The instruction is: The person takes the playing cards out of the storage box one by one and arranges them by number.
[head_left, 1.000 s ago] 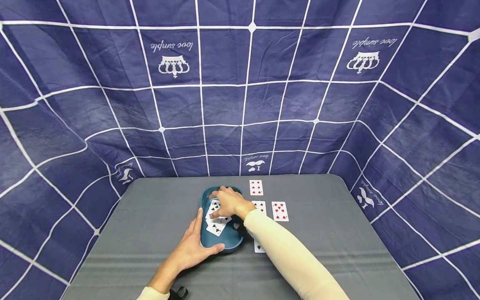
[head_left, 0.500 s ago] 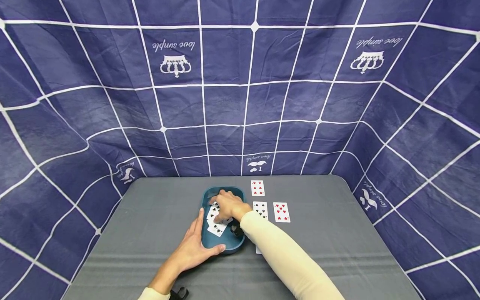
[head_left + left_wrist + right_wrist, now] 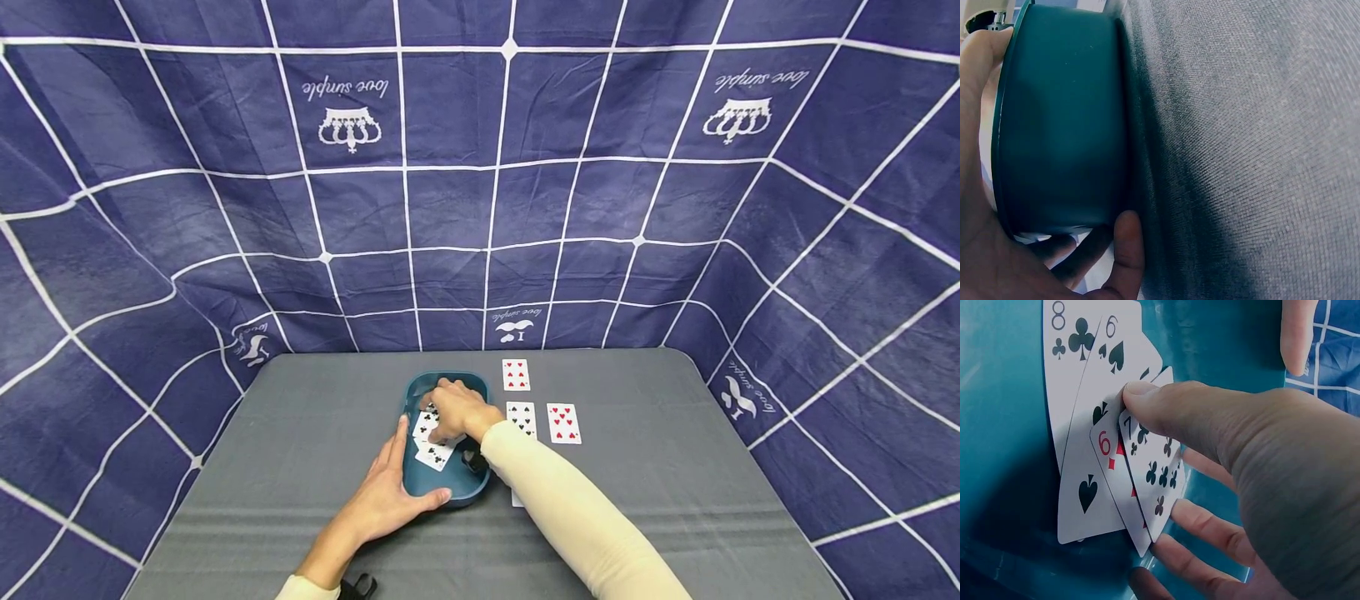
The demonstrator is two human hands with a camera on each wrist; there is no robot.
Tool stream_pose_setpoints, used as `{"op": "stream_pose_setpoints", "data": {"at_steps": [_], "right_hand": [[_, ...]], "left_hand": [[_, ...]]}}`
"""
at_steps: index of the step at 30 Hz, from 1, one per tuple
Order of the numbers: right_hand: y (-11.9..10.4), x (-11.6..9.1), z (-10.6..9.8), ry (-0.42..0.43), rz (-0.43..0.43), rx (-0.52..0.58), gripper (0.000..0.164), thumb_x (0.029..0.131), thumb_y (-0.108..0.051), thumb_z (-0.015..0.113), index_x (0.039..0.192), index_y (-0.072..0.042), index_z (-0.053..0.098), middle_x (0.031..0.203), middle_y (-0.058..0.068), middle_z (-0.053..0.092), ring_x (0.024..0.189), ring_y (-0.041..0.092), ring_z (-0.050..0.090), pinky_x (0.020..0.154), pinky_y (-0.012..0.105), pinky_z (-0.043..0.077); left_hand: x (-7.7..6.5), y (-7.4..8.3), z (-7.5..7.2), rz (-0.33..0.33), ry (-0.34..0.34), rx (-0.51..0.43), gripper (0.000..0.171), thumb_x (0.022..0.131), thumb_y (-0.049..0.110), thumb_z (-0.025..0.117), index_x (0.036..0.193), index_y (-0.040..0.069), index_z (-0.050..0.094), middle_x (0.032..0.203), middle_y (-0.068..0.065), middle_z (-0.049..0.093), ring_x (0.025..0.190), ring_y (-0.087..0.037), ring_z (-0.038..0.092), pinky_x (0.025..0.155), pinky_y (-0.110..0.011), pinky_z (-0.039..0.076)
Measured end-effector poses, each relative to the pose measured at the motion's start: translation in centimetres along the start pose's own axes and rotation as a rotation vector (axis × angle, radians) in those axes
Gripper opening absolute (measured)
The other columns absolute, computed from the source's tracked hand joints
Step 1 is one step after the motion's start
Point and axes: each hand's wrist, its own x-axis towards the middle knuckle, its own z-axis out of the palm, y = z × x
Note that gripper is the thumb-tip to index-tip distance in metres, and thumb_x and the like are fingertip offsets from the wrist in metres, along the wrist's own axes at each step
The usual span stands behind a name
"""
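A blue-green oval tray [image 3: 431,485] stands on the grey table with playing cards inside. Along its left wall lie the straight fingers of my left hand [image 3: 390,483], while the thumb touches the near rim. My right hand [image 3: 456,410] reaches into the tray. In the right wrist view its thumb presses a seven of clubs [image 3: 1160,481] near one corner, and fingers meet the opposite edge, pinching it. A red six [image 3: 1119,500] lies partly under that card. Beneath are a six of spades [image 3: 1088,515] and an eight of clubs [image 3: 1063,375], fanned out.
Right of the tray lie a six of hearts [image 3: 516,375], a seven of hearts [image 3: 564,423] and a spades card [image 3: 521,417]. Another card [image 3: 517,500] is mostly hidden by the right sleeve. Blue gridded cloth [image 3: 450,208] rises behind the table and at both sides.
Over the first half second my right hand shifted slightly nearer and its fingers drew closer round the cards; since then it has hardly moved. The left hand stays against the tray.
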Motion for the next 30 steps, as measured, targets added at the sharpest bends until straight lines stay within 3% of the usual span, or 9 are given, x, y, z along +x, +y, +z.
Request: {"op": "stream_pose_setpoints", "data": {"at_steps": [7,12,16,25,30], "right_hand": [[0.0,0.0,-0.4,0.007,0.003,0.034,0.067,0.092,-0.041,0.102,0.154,-0.034,0.077,0.146,0.007,0.069,0.132,0.030,0.071,0.103,0.049,0.067],[0.2,-0.2,-1.0,0.009,-0.008,0.085,0.072,0.094,-0.039,0.101,0.160,-0.034,0.073,0.143,0.012,0.066,0.118,0.024,0.072,0.103,0.044,0.066],[0.4,-0.7,-1.4,0.004,-0.039,0.107,0.067,0.095,-0.038,0.100,0.157,-0.031,0.076,0.142,0.015,0.065,0.113,0.022,0.071,0.103,0.039,0.065],[1.0,-1.2,-2.1,0.016,-0.087,0.135,0.061,0.092,-0.036,0.100,0.149,-0.028,0.079,0.138,0.013,0.066,0.114,0.019,0.068,0.105,0.036,0.063],[1.2,-2.0,-2.4,0.021,-0.111,0.141,0.060,0.095,-0.037,0.097,0.151,-0.027,0.079,0.142,0.013,0.068,0.124,0.022,0.069,0.110,0.039,0.063]], "left_hand": [[0.1,0.1,-0.2,0.004,-0.001,-0.012,0.152,0.085,0.069,0.097,0.189,0.013,0.001,0.188,-0.028,0.031,0.170,-0.058,0.039,0.132,-0.077,0.042],[0.2,0.0,-0.2,-0.005,-0.005,-0.007,0.153,0.085,0.071,0.096,0.189,0.015,-0.001,0.189,-0.028,0.031,0.171,-0.058,0.038,0.132,-0.077,0.042],[0.3,-0.1,-0.2,-0.014,-0.014,-0.004,0.153,0.086,0.071,0.096,0.189,0.014,-0.001,0.189,-0.027,0.029,0.172,-0.057,0.037,0.132,-0.077,0.041],[0.2,-0.1,-0.4,-0.019,-0.013,-0.014,0.152,0.087,0.069,0.097,0.189,0.015,-0.002,0.190,-0.027,0.029,0.172,-0.057,0.036,0.132,-0.077,0.041],[0.0,-0.1,-0.1,-0.015,-0.019,-0.014,0.153,0.086,0.071,0.096,0.189,0.014,-0.001,0.189,-0.027,0.029,0.173,-0.057,0.036,0.132,-0.077,0.042]]}}
